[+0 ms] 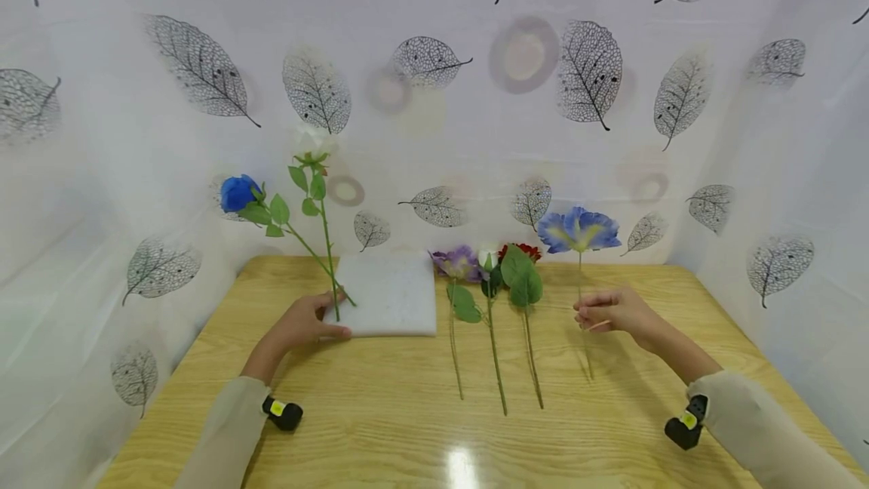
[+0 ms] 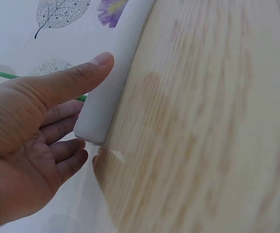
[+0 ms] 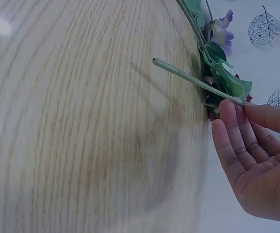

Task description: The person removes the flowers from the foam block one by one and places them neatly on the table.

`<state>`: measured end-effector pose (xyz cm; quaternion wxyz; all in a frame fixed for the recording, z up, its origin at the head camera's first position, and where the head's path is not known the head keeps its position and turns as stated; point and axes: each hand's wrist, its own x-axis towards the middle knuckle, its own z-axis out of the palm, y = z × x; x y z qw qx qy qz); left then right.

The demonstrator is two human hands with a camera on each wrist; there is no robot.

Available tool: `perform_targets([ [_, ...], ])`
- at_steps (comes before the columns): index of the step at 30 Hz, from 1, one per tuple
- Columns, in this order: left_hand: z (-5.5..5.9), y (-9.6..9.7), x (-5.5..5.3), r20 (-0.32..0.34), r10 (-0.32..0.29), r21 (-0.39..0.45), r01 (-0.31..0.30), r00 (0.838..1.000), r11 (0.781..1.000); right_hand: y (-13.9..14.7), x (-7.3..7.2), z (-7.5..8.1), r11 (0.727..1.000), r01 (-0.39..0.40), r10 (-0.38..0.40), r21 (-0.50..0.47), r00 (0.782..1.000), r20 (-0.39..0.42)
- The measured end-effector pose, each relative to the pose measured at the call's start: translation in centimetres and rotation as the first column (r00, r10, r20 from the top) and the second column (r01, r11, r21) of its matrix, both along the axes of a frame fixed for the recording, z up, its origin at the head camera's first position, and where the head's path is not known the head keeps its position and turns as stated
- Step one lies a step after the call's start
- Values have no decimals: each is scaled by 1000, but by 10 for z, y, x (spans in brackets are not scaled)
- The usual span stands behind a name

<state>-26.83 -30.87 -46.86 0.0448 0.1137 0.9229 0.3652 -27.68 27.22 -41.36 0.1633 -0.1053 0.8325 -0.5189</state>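
My left hand (image 1: 305,323) holds the left side of a white foam block (image 1: 390,300), its thumb along the front edge. In the left wrist view the thumb and fingers straddle the block's corner. A blue rose (image 1: 239,193) and a white rose (image 1: 314,143) rise from the block's left part, their green stems crossing; the blue one leans left. At the right, my right hand (image 1: 619,313) pinches the thin stem of a blue-and-yellow flower (image 1: 579,231) between thumb and fingertips. The flower is upright, and its stem end (image 3: 171,68) extends below the fingers.
Between the block and my right hand lie a purple flower (image 1: 458,262), a white flower (image 1: 488,256) and a red flower (image 1: 521,250), stems toward me. The wooden table (image 1: 380,413) meets a leaf-print curtain (image 1: 434,142) at the back and sides.
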Motion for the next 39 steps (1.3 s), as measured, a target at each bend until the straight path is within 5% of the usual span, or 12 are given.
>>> perform_targets([
  [39, 0, 1, 0, -4, 4, -6, -4, 1000, 1000, -19, -12, -23, 999, -30, 28, 13, 991, 127],
])
